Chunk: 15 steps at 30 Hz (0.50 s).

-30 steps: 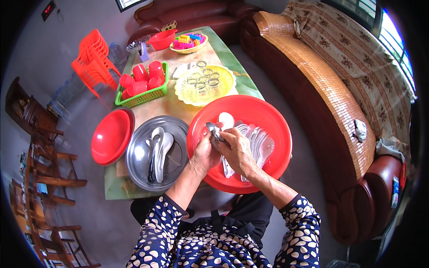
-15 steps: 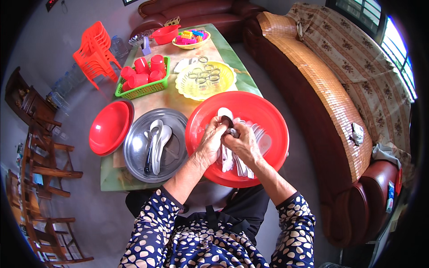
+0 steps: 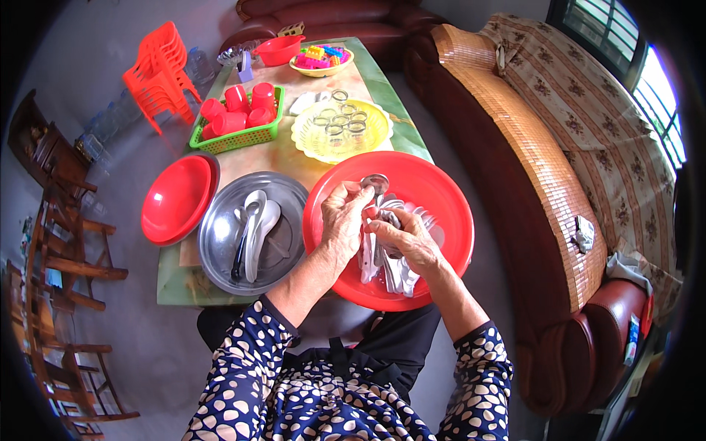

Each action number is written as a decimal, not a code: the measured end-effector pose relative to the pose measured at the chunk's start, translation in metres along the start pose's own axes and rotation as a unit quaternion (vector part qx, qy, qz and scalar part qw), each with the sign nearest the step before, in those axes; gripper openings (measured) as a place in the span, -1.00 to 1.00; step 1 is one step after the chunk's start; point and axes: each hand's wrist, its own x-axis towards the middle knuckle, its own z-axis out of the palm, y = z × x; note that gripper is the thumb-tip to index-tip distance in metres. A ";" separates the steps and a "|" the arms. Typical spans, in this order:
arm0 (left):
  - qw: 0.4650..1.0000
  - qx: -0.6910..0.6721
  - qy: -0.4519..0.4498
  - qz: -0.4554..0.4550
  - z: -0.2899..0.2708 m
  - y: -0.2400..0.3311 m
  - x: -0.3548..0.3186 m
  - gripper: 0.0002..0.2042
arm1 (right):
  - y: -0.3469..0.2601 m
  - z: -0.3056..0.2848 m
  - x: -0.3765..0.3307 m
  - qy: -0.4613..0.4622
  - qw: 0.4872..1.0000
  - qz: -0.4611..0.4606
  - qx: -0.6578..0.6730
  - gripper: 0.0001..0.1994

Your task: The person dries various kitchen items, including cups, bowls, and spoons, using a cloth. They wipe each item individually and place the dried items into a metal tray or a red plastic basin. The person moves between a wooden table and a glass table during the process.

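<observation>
My left hand (image 3: 344, 220) is closed around a metal spoon (image 3: 376, 181), its bowl sticking up past the fingertips. Close beside it, my right hand (image 3: 412, 241) is closed on what looks like a crumpled greyish cloth (image 3: 390, 219), against the spoon's lower part. The fingers hide most of the spoon's handle. Both hands are over a wide red basin (image 3: 460, 213). In the basin, under the hands, lie several white utensils (image 3: 397, 275), with fork tines (image 3: 423, 214) showing at the right. To the left, a grey metal basin (image 3: 213, 246) holds a few spoons (image 3: 254, 228), one dark-handled.
Red bowls (image 3: 175, 202) are stacked at the table's left edge. Beyond stand a green basket (image 3: 243, 138) of red cups, a yellow scalloped tray (image 3: 342, 151) with glass-like rings, and a bowl of toy blocks (image 3: 323, 71). A mat-covered sofa (image 3: 544, 162) runs along the right.
The spoon's bowl now stands out above my left fingers, where it was partly covered before. My right hand has shifted lower and slightly right. The view has tilted a little.
</observation>
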 end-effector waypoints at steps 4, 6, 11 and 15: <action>0.999 0.006 0.009 0.032 0.000 -0.002 -0.002 -0.90 | 0.004 0.011 0.008 0.045 0.996 0.005 -0.071 -0.71; 0.997 0.005 0.033 0.064 0.001 -0.001 -0.002 -0.90 | 0.008 0.012 0.007 0.026 0.990 -0.032 -0.134 -0.77; 0.998 -0.012 0.043 0.046 -0.008 0.006 0.008 -0.91 | 0.000 0.017 0.000 0.008 0.981 0.000 -0.192 -0.77; 0.997 -0.028 0.055 0.053 -0.011 0.011 0.015 -0.91 | -0.002 0.019 -0.004 -0.017 0.982 0.047 -0.181 -0.78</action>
